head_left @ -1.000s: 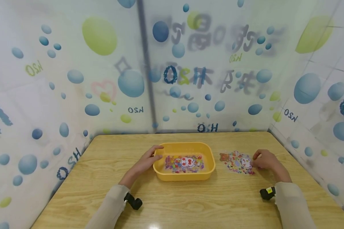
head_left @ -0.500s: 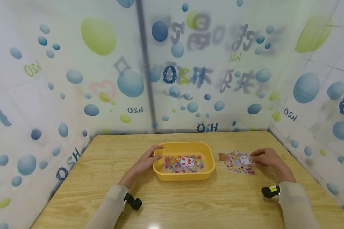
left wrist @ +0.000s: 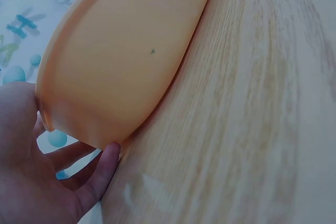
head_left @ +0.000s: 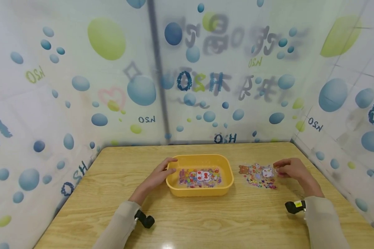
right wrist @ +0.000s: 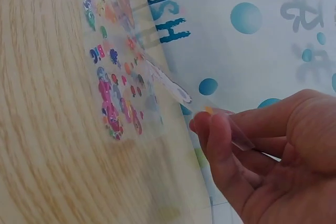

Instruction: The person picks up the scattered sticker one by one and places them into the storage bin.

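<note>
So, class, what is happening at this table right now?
A person sits at a wooden table. Their left hand rests against the left end of a yellow tray, which has a colourful sticker sheet lying inside. Their right hand pinches the edge of a second clear sticker sheet to the right of the tray; the wrist view shows that edge raised off the table while the far end lies flat.

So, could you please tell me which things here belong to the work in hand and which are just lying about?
In hand:
sticker sheet, pinched by the right hand
yellow tub, touched by the left hand
second sticker sheet, inside it

Lying about:
nothing loose; only the table
</note>
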The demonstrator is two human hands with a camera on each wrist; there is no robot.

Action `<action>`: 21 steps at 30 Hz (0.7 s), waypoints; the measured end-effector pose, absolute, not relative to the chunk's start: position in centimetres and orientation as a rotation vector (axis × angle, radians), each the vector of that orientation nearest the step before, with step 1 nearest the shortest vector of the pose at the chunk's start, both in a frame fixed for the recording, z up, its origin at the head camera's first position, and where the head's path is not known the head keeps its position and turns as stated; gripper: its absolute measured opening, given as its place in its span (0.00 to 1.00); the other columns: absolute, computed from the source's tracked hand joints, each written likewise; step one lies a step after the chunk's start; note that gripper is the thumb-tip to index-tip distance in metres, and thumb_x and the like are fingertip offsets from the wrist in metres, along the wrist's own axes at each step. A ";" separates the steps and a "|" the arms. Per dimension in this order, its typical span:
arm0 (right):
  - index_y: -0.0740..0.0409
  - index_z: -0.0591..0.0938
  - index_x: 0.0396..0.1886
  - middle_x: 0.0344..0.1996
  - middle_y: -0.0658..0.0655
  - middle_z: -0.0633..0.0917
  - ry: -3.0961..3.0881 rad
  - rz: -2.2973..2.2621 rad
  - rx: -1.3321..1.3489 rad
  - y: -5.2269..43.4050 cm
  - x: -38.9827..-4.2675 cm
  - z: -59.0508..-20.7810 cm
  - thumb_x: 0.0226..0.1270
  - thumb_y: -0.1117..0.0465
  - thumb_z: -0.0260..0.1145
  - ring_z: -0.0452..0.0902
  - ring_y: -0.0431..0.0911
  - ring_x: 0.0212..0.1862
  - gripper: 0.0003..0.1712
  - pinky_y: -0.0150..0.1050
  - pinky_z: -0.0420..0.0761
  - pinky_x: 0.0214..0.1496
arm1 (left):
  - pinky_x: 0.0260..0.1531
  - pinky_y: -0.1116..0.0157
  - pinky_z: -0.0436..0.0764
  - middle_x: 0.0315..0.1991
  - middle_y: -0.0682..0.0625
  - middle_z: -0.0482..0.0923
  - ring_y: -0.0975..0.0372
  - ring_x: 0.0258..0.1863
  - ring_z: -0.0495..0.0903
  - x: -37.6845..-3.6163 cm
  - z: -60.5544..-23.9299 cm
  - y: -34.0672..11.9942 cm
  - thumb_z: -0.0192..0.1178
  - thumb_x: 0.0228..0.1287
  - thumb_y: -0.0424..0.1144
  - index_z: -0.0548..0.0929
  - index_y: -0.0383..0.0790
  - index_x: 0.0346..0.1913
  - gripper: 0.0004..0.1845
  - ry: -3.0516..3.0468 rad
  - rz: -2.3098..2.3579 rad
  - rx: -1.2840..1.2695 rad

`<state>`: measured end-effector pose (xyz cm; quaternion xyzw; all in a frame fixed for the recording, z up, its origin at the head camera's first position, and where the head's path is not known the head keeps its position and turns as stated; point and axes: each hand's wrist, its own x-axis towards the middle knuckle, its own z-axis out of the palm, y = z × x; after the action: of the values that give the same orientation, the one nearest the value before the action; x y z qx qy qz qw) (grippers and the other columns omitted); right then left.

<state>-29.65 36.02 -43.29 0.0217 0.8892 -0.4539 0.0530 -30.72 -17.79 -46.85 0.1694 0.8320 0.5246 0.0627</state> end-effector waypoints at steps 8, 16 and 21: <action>0.84 0.73 0.63 0.56 0.79 0.81 2.702 -1.445 0.012 36.1 -29.4 -42.6 0.74 0.70 0.61 0.84 0.37 0.32 0.24 0.32 0.87 0.38 | 0.78 0.39 0.57 0.80 0.41 0.60 0.44 0.80 0.58 -30.6 -46.7 -17.7 0.53 0.80 0.40 0.69 0.44 0.74 0.24 2.513 1.593 0.495; 0.84 0.73 0.64 0.59 0.80 0.79 2.738 -1.440 -0.014 35.7 -28.9 -41.3 0.76 0.69 0.60 0.84 0.36 0.31 0.24 0.33 0.88 0.37 | 0.78 0.39 0.55 0.80 0.41 0.59 0.44 0.81 0.55 -30.5 -46.7 -17.7 0.53 0.80 0.40 0.69 0.45 0.74 0.24 2.512 1.593 0.486; 0.83 0.74 0.64 0.58 0.79 0.80 2.782 -1.409 -0.052 35.4 -28.5 -40.5 0.76 0.68 0.59 0.81 0.35 0.31 0.24 0.32 0.87 0.38 | 0.79 0.38 0.54 0.81 0.41 0.59 0.43 0.82 0.53 -30.6 -46.7 -17.7 0.53 0.80 0.40 0.69 0.45 0.74 0.24 2.518 1.586 0.483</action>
<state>-28.47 35.44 -40.50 -0.0168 0.8919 -0.4517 0.0114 -30.58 -17.69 -46.74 0.1600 0.8335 0.5250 0.0635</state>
